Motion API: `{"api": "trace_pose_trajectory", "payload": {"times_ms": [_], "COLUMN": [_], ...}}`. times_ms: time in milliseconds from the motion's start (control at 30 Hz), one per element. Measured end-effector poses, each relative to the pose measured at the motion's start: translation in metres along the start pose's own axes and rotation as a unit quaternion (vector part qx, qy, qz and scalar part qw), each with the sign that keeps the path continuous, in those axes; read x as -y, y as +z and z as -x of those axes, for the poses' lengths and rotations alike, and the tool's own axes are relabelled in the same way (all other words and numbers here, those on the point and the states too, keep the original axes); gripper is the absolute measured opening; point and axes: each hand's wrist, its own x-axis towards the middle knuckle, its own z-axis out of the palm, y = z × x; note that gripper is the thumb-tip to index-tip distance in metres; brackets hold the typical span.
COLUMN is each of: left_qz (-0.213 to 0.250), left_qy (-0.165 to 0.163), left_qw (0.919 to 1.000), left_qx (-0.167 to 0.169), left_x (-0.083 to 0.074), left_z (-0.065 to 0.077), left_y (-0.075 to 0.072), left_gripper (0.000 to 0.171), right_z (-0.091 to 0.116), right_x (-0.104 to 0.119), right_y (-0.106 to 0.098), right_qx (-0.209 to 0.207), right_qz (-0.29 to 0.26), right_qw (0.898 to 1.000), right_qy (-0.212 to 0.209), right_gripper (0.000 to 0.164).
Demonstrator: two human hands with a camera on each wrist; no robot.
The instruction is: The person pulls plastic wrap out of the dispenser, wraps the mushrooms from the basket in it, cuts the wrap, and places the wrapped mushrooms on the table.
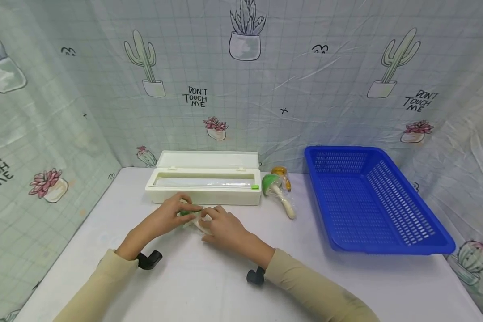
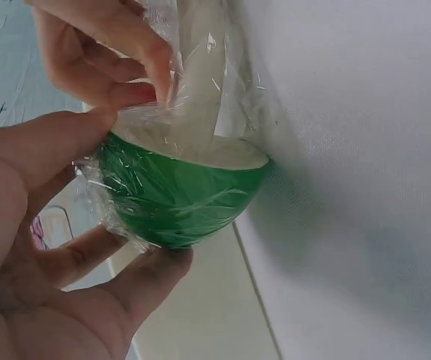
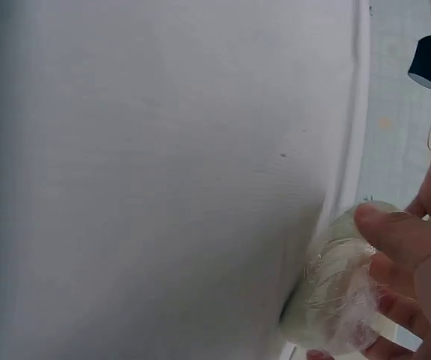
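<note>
A mushroom with a green cap (image 2: pixel 185 195) and a white stem (image 2: pixel 202 82) lies low over the table, with clear plastic wrap (image 2: pixel 241 75) around it. My left hand (image 1: pixel 173 215) holds the cap, its thumb at the rim and other fingertips against the rounded underside in the left wrist view. Beside the stem, my right hand (image 1: pixel 226 229) pinches the wrap with its fingertips. In the right wrist view the right thumb (image 3: pixel 395 229) lies against the pale wrapped stem side, and the green cap cannot be made out there.
Just behind the hands stands a white wrap dispenser (image 1: pixel 205 197) with its lid raised. To its right lie another wrapped green-capped mushroom (image 1: pixel 279 192) and a small orange-brown wrapped item (image 1: pixel 279 171). A blue basket (image 1: pixel 326 223) occupies the right side of the table (image 1: pixel 201 286).
</note>
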Motion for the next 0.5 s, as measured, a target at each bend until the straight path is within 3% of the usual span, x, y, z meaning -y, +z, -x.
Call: {"api": "trace_pose_trajectory", "payload": {"times_ms": [100, 233, 367, 433, 500], "left_qz": [-0.028, -0.077, -0.103, -0.105, -0.119], "left_qy": [0.005, 0.020, 0.052, 0.059, 0.067], "left_qw": [0.9993, 0.9958, 0.9928, 0.9924, 0.9905], "left_qx": [0.025, 0.045, 0.033, 0.023, 0.014], "left_x": [-0.003, -0.006, -0.006, -0.007, -0.007], "left_z": [0.000, -0.002, -0.004, -0.005, -0.006], "left_y": [0.001, 0.002, 0.006, 0.007, 0.010], "left_gripper": [0.039, 0.056, 0.052, 0.051, 0.052], "right_z": [0.007, 0.020, 0.032, 0.037, 0.039], "right_x": [-0.001, -0.014, -0.027, -0.031, -0.033], "right_y": [0.000, -0.007, -0.017, -0.019, -0.018], "right_qx": [0.056, 0.112, 0.060, 0.028, 0.021], "right_qz": [0.003, -0.112, -0.205, -0.219, -0.225], "right_qw": [0.998, 0.987, 0.974, 0.969, 0.966], "right_qy": [0.010, 0.020, 0.080, 0.111, 0.125], "right_gripper": [0.059, 0.063, 0.053, 0.049, 0.049]}}
